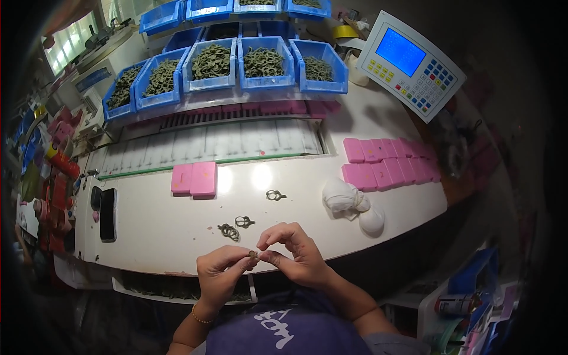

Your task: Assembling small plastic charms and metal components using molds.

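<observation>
Left hand [223,271] pinching a small ring piece [252,254], possibly green, right hand [294,254] beside.

Room lies between the black slab [108,215] and green ring pile [228,231]; white bundle [343,198] obstructs rightward.

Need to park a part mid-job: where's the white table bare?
Bare between phone and clustered green loops, barring specks, and between the lone loop and white bundle. Crowded around that bundle and the right-hand pink blocks.
</observation>
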Available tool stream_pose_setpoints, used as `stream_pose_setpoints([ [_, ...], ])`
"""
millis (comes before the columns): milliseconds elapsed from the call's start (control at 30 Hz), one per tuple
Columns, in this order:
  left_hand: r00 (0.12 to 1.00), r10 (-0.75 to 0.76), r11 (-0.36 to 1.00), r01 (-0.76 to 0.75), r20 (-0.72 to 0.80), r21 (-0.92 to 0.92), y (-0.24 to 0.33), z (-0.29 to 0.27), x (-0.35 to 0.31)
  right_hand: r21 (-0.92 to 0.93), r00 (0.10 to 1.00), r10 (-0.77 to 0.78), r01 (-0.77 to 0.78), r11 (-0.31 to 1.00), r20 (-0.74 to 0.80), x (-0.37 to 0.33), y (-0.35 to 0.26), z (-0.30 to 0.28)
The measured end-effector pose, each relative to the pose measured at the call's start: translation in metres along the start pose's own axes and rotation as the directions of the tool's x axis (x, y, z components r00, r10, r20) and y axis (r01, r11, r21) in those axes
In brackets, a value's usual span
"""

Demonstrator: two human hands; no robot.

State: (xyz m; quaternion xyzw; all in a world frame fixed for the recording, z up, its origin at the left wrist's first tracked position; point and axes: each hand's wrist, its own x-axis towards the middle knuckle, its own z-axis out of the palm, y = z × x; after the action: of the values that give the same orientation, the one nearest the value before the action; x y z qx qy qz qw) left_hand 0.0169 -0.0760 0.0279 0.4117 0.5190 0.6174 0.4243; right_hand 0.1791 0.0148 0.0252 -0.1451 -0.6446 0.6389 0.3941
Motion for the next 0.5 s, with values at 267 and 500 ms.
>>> stream_pose_setpoints([
  [267,0.998,0.041,0.993,-0.045,0.043,0.110,-0.0012,-0.0020,0.0012,0.085,0.996,0.040,-0.047,0.995,0.075,-0.0003,0.0002,-0.0054],
  [500,0.996,0.039,0.992,-0.048,0.078,0.119,-0.0017,-0.0024,0.0018,0.069,0.992,0.068,-0.076,0.995,0.107,0.0001,-0.0050,-0.0092],
])
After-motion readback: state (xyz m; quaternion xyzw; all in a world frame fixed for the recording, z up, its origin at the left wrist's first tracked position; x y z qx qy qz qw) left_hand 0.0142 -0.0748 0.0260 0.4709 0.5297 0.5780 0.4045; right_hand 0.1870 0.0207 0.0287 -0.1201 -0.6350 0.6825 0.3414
